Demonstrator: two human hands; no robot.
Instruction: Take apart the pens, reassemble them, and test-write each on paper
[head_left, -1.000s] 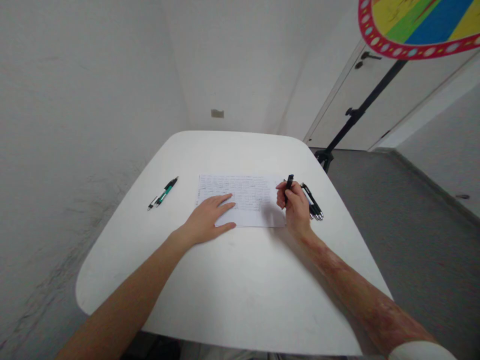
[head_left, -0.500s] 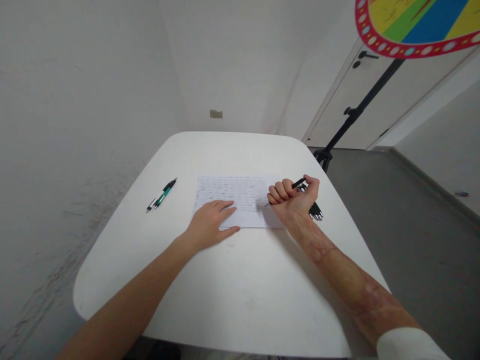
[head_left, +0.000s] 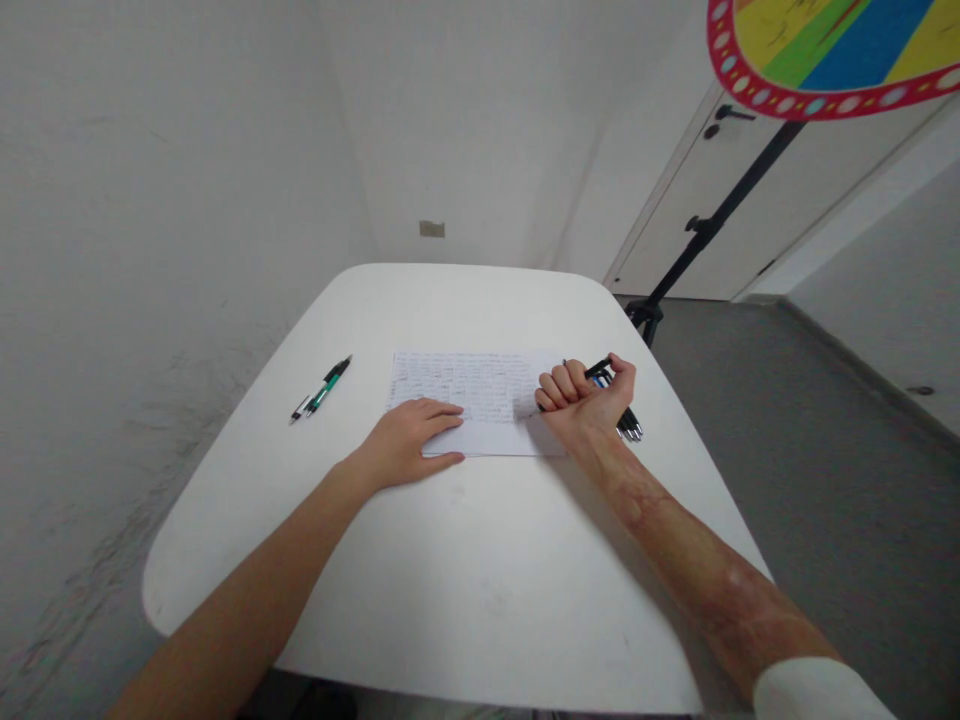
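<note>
A sheet of paper (head_left: 487, 437) covered in lines of handwriting lies on the white table (head_left: 480, 560). Flat on its lower left part rests my left hand (head_left: 409, 440), fingers spread and holding nothing. Over the sheet's right side my right hand (head_left: 589, 398) is closed in a fist around a black pen (head_left: 598, 368). The pen's back end sticks out by the thumb, and its tip shows below the little finger, close to the paper at the end of the written lines.
Several pens (head_left: 631, 426) lie just right of my right hand, partly hidden by it. A black pen and a green pen (head_left: 328, 387) lie together at the table's left. Beyond the right edge, a black stand (head_left: 701, 235) holds a colourful wheel (head_left: 832, 60) before a door.
My left hand has slid a little to the left on the paper. The right hand keeps its hold on the pen, almost in the same spot.
</note>
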